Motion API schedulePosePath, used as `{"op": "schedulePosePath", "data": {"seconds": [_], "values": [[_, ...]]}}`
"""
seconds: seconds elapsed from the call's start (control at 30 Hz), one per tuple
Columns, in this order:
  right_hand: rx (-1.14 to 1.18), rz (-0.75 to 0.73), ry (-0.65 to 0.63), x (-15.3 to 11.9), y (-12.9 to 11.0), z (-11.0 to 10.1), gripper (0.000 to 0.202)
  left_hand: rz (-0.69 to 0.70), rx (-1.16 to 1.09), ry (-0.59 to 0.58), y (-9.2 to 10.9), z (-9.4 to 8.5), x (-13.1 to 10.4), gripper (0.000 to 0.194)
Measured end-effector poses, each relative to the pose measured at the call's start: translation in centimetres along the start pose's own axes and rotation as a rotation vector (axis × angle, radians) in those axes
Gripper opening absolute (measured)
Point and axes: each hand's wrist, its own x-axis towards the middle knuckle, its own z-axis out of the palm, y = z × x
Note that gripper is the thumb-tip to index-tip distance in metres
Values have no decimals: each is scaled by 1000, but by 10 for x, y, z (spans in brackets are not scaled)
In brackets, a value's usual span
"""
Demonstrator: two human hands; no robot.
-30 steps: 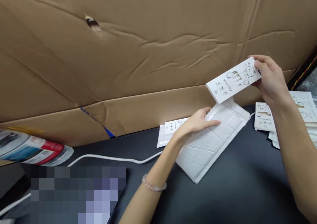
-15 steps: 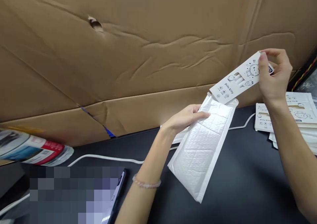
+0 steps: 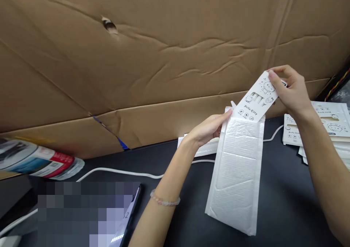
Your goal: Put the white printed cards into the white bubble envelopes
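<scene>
My left hand [image 3: 209,130] pinches the upper left edge of a white padded mailer [image 3: 237,174], thumb at its mouth. The mailer hangs nearly upright over the dark desk. Tilted up to the right, a flat white Hello Kitty box [image 3: 255,99] has its lower end inside the mailer's mouth. Several white sticks, perhaps pens, show through the box's cut-out window. The upper end of the box is gripped by my right hand [image 3: 290,88], thumb on the front; the other fingers are partly hidden behind it.
Similar Hello Kitty boxes [image 3: 330,121] lie on white packages at the right. Behind my left hand is another white package [image 3: 205,148]. A white cable [image 3: 123,172] crosses the dark desk [image 3: 284,196]. A partly blurred screen device [image 3: 131,210] and a labelled bottle [image 3: 54,163] are left. Cardboard [image 3: 164,57] stands behind.
The box has gone deeper into the mailer as my right hand moved down and left. The mailer has swung more upright, and my left thumb has shifted up to its mouth.
</scene>
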Motion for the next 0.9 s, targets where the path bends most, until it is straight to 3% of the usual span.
{"op": "schedulePosePath", "data": {"seconds": [0.1,0.27,0.4,0.53,0.6,0.7,0.77,0.83,0.9], "values": [[1,63,-98,-4,-7,0,17,-11,30,72,1,3,0,46],[53,135,-231,-7,-15,-6,26,6,107,93,6,5,-5,40],[28,86,-299,-11,-19,3,34,16,77,113,9,11,-7,40],[-13,-26,-324,-22,-25,26,31,101,-101,258,11,11,-5,35],[-35,-148,-440,-27,-30,36,29,168,-163,355,12,6,-5,31],[-87,-262,-714,-33,-35,44,32,242,-198,433,13,-4,-6,26],[-84,-227,-790,-35,-34,45,30,261,-171,436,13,-9,-7,30],[-20,-135,-755,-34,-30,44,31,250,-125,421,14,-13,-10,39],[68,-8,-691,-32,-24,43,54,230,-85,382,16,-16,-15,50]]}}
